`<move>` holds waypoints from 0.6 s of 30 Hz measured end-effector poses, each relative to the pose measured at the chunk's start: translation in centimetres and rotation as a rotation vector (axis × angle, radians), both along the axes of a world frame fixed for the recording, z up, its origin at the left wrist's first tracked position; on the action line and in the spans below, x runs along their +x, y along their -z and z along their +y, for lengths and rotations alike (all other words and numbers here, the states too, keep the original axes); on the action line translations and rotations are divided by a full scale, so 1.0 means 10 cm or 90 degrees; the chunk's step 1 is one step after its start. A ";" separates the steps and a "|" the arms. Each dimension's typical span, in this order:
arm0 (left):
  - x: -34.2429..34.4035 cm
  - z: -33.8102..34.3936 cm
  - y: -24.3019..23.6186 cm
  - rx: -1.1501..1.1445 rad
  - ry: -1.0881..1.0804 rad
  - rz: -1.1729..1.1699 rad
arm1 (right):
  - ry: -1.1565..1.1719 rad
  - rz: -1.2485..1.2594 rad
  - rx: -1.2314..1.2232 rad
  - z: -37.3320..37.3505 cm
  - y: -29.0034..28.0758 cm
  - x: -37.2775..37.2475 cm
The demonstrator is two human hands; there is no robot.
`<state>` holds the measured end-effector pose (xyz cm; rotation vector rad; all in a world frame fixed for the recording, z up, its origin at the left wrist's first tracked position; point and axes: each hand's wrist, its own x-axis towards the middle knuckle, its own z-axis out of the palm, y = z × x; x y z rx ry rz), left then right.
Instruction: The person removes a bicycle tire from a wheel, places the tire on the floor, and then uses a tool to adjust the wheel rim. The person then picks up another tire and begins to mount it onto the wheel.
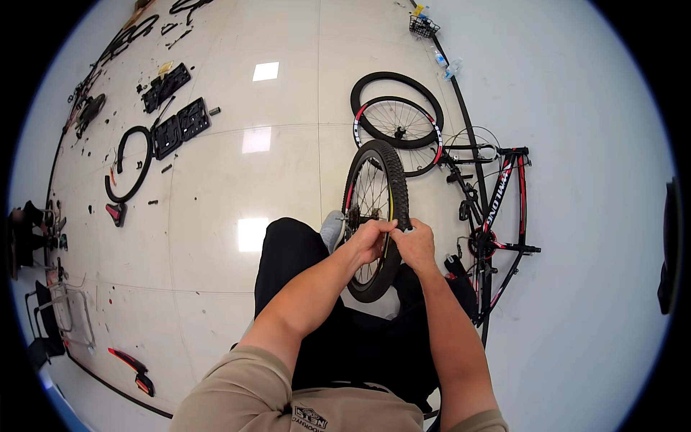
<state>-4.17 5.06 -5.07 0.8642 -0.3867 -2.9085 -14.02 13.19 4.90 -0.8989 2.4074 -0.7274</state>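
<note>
A bicycle wheel [399,189] with a knobby black tire stands upright between my legs, its rim marked in red and yellow. My left hand [371,243] is closed at the near part of the wheel, thumb pressed against the tire's edge and fingers curled in by the spokes. Just right of it, my right hand [416,247] wraps over the tire's outer side. A small pale thing shows at the right thumb, too little of it visible to name. The cogs [353,216] at the hub face left, and the palms hide part of the tire.
Ahead lie a bare rim with spokes [358,128] and a loose tire [394,75]. A black and red bicycle frame [502,194] leans along the right wall. Leftward on the floor are open tool cases [168,138], a saddle [115,212] and a mudguard [129,359].
</note>
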 end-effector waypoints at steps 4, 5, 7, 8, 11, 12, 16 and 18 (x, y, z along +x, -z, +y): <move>-0.04 0.06 -0.19 0.005 -0.030 -0.020 | 0.003 -0.052 -0.003 0.06 0.10 -0.13; -0.05 0.06 -0.23 0.001 -0.036 -0.023 | -0.001 -0.071 -0.005 0.06 0.11 -0.15; -0.05 0.04 -0.27 -0.006 -0.048 -0.029 | -0.023 -0.073 -0.042 0.01 0.13 -0.19; -0.07 0.05 -0.33 0.010 -0.056 -0.028 | -0.029 -0.073 -0.054 0.03 0.11 -0.19; -0.07 -0.03 -0.27 0.010 -0.029 -0.008 | -0.047 -0.105 -0.068 -0.06 0.08 -0.25; -0.09 -0.03 -0.26 0.011 -0.035 0.003 | -0.045 -0.094 -0.068 -0.07 0.09 -0.26; -0.15 0.02 0.06 0.050 -0.093 0.070 | -0.026 -0.110 -0.055 -0.08 0.15 -0.30; -0.14 0.08 0.09 -0.042 -0.085 -0.016 | -0.024 -0.066 -0.019 -0.08 0.12 -0.31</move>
